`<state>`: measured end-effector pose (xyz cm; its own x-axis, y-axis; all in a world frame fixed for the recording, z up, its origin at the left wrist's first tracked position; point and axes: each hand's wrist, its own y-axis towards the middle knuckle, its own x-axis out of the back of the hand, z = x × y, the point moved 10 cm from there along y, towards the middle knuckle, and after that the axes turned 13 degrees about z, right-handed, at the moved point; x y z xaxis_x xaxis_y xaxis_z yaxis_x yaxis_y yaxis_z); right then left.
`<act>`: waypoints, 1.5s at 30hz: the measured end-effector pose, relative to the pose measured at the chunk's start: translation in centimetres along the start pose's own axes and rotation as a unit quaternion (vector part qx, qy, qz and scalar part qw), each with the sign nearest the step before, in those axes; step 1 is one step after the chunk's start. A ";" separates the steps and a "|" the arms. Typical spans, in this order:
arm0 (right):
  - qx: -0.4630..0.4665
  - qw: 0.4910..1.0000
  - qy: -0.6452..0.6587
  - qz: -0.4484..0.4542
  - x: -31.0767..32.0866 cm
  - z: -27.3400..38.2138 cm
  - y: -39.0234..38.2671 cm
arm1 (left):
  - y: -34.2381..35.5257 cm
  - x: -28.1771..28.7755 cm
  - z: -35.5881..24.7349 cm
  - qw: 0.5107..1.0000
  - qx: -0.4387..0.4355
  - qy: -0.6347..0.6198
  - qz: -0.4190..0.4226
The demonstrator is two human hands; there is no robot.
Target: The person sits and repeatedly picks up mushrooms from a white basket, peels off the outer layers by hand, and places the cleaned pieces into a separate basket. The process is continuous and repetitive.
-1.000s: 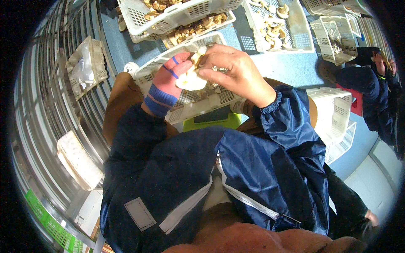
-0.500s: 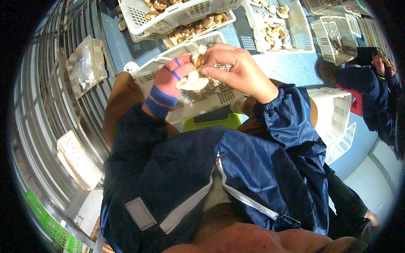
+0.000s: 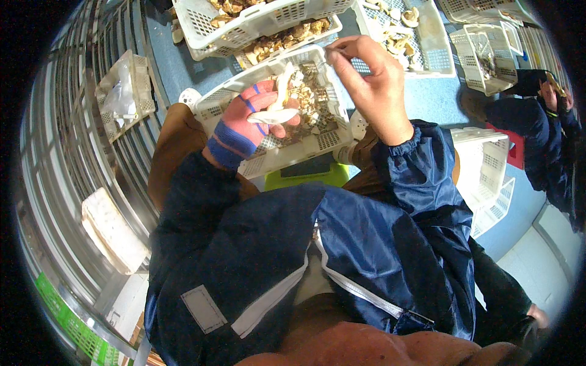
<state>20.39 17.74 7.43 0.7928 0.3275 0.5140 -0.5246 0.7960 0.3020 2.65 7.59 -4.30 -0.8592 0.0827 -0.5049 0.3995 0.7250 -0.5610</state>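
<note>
My left hand (image 3: 241, 125), in a pink glove with blue stripes, holds a pale mushroom piece (image 3: 270, 116) over a white perforated crate (image 3: 217, 100) between my knees. Inside lie small cream and brown scraps (image 3: 309, 91). Above the crate's right end, my right hand (image 3: 375, 79) has thumb and forefinger pinched together; whatever is between them is too small to make out. Beyond sit a crate of brown mushrooms (image 3: 290, 33) and another of pale mushroom pieces (image 3: 433, 49).
Metal slatted racking (image 3: 58, 152) runs down my left, bearing a crate (image 3: 140, 73) and a white block (image 3: 113, 232). A green stool (image 3: 302, 177) shows beneath me. A co-worker in dark clothes (image 3: 537, 134) is at right, near stacked crates (image 3: 488, 165).
My right hand has left the mushroom and moved up and right, still pinched. My left hand keeps the mushroom, now with more of it and of the crate's scraps showing.
</note>
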 end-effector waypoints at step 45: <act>0.025 0.999 0.024 0.030 0.6 1.2 -0.1 | 0.6 -2.2 -1.7 0.966 -0.119 0.124 0.192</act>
<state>20.56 17.21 8.62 0.7734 0.3980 0.4935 -0.5846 0.7489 0.3121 4.24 8.99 -2.44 -0.7239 0.5172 -0.4566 0.6448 0.7426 -0.1812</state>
